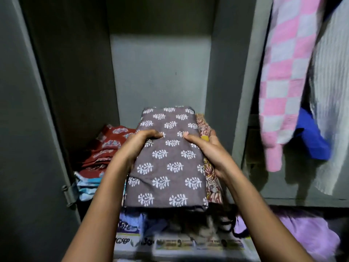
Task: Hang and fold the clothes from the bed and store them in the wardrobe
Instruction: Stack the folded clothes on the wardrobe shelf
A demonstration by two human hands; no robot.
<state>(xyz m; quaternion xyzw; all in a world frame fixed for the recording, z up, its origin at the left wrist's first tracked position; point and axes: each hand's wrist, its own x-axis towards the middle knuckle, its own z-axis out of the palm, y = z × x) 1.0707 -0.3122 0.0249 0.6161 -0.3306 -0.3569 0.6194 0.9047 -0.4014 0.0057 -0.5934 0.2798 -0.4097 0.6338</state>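
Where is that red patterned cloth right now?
In the head view, the red patterned cloth lies folded inside the wardrobe, on the left beside the grey leaf-print bundle, atop a light blue cloth.

Newspaper [198,242] txt blurred; checked garment [283,72] cut off at top.

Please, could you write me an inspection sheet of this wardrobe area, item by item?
Surface: grey metal wardrobe compartment, its shelf mostly covered by folded clothes.
Job's things: grey-brown folded cloth with white leaf print lies on a floral beige folded cloth; red patterned folded stack beside it at the left.
Clutter: newspaper sheets and lilac cloth on the shelf below.
Grippers: left hand and right hand grip the grey-brown cloth at its sides, thumbs on top.
Cables: nothing seen.
Surroundings: pink-and-white checked garment and white ribbed garment hang at the right.
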